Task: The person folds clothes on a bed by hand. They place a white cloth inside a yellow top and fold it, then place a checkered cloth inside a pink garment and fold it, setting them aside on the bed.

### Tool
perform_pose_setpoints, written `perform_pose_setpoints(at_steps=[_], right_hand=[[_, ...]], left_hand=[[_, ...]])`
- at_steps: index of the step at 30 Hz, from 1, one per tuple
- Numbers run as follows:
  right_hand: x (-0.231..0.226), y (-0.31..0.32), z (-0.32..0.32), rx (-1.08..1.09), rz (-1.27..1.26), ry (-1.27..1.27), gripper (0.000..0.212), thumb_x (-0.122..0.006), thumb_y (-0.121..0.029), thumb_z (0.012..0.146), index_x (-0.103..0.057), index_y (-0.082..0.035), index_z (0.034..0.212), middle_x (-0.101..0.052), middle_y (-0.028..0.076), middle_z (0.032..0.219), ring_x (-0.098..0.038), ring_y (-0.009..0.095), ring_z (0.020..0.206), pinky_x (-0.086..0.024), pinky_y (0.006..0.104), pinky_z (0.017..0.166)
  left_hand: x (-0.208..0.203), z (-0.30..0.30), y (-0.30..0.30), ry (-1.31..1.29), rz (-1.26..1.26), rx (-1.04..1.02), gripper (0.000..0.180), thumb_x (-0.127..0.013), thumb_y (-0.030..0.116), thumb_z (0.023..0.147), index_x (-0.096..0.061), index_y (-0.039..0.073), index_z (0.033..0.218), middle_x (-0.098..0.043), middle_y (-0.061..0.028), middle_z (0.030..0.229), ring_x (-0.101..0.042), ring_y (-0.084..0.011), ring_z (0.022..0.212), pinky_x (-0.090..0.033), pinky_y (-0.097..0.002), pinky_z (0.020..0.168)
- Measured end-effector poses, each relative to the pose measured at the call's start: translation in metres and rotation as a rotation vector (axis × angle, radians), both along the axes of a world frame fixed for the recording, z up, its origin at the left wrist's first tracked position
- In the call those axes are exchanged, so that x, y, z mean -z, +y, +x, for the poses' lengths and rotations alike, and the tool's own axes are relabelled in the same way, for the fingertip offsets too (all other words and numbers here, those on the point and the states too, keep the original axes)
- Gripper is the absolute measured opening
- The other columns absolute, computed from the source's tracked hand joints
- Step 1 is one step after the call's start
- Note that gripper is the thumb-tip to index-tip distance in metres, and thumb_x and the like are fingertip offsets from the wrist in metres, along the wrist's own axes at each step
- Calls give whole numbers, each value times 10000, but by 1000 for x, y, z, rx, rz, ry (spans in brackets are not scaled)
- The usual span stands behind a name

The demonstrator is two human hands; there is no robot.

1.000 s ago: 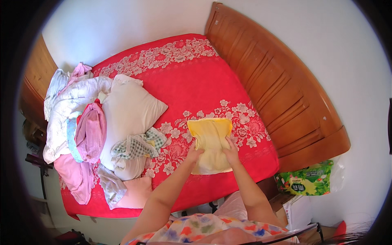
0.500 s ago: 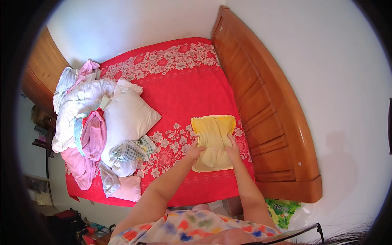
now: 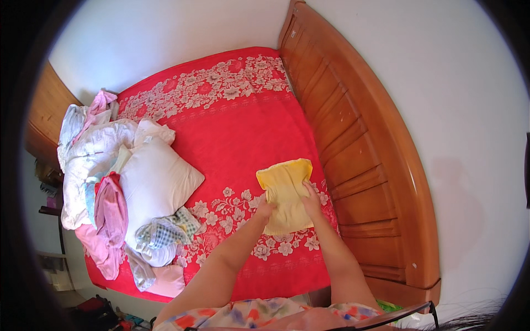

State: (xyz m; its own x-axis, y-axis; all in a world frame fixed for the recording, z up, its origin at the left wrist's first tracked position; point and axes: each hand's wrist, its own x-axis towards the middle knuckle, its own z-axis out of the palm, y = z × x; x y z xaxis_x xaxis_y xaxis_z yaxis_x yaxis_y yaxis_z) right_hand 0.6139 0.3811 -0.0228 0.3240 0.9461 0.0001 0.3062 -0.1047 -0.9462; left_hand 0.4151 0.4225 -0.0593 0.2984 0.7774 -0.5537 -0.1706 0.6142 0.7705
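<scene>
A small, flat yellow pillow (image 3: 286, 201) with a brighter yellow band along its far end is between my two hands, over the red flowered bedspread (image 3: 243, 143). My left hand (image 3: 266, 209) grips its left side, fingers partly hidden by the cloth. On its right side, the thumb of my right hand (image 3: 311, 199) lies on top while the other fingers are out of sight at the edge. The pillow's near end reaches back between my wrists.
A wooden headboard (image 3: 359, 149) rises along the bed's right side. At the left lie a large white pillow (image 3: 157, 179), a pink cloth (image 3: 111, 212), a checked cloth (image 3: 163, 231) and other heaped bedding. A white wall (image 3: 165, 33) borders the far side.
The view has shifted slightly, so the heap sits further left. The pillow is turned a little, its far right corner tipped up, with both hands still on its sides.
</scene>
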Motion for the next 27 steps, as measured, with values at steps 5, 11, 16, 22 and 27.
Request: perform_pose_setpoints(at_steps=[5,11,16,22,27], right_hand=[[-28,104,29,13,-22,-25,633,-521,68,722,-484,-39,1345,-539,127,1327,-474,217,1263,-344,292,1055],[-77,232,69,222,113,-525,668,-552,-24,786,-388,-160,1419,-435,45,1436,-404,299,1291,-317,428,1069],[-43,241,46,109,67,-494,665,-612,-35,793,-381,-95,1414,-413,133,1437,-384,313,1314,-297,412,1090],[10,206,-5,-9,27,-303,653,-612,5,787,-389,-41,1399,-424,185,1413,-391,318,1315,-322,396,1091],[15,180,-57,-107,32,-211,617,-585,1,812,-391,-36,1396,-422,190,1411,-377,316,1329,-317,390,1097]], left_hand=[[9,38,106,-87,214,-36,779,-506,-158,746,-326,119,1452,-514,-91,1338,-515,-250,1198,-441,-353,972],[-28,92,237,-42,509,-112,884,-579,-76,787,-99,95,1509,-325,-139,1484,-324,-245,1361,-325,-341,1076],[10,89,232,46,424,31,835,-610,-27,814,-150,81,1502,-245,-162,1525,-269,-251,1389,-292,-331,1090],[35,65,177,-69,215,17,749,-562,-34,841,-214,96,1491,-277,-161,1511,-319,-271,1370,-300,-356,1101],[9,30,140,-119,148,-219,420,-556,33,884,-498,97,1295,-541,-70,1242,-511,-167,1120,-429,-295,933]])
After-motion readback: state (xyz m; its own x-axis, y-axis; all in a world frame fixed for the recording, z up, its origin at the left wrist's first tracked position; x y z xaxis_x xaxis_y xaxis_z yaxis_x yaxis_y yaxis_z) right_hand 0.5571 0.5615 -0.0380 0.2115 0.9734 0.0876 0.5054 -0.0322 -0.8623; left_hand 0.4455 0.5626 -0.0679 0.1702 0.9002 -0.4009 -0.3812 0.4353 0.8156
